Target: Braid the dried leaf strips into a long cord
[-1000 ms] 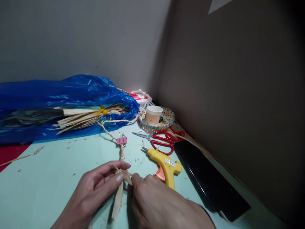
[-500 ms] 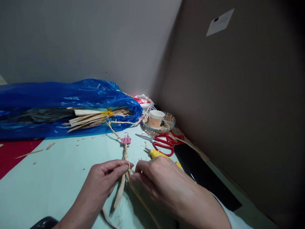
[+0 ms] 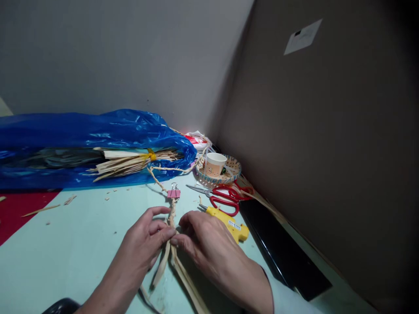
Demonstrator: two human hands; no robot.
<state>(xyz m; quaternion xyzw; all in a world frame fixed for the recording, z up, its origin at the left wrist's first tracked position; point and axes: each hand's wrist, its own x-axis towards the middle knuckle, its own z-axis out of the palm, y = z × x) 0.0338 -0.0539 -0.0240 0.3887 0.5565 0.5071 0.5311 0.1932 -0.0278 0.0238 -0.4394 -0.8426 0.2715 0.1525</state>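
The left hand (image 3: 147, 242) and the right hand (image 3: 204, 246) meet fingertip to fingertip over a braided straw cord (image 3: 171, 213) on the pale green tabletop (image 3: 75, 248). Both hands pinch the cord at the point where the plaited part ends and loose flat strips (image 3: 183, 274) fan out toward the person; the fingers are closed on the straw, thumbs and forefingers pressed together. The cord runs away from the hands to a pink binder clip (image 3: 173, 193) that clamps it, then on as a thinner twisted strand toward a bundle of straw (image 3: 131, 160) tied with a yellow band and lying in a blue plastic bag (image 3: 81, 139) along the back wall.

Just right of the right hand lies a yellow glue gun (image 3: 229, 223), its nozzle pointing toward the clip and its handle partly hidden behind the knuckles. Beyond it, red-handled scissors (image 3: 222, 196) rest on the tabletop, blades pointing left. Behind the scissors a small woven basket (image 3: 232, 172) holds a paper cup (image 3: 214, 163). A flat black object (image 3: 281, 253) lies along the right wall, close to the glue gun. Small straw scraps (image 3: 68, 199) are scattered on the left, near a red mat (image 3: 16, 213). A dark rounded object shows at the bottom edge under the left forearm; what it is cannot be told.
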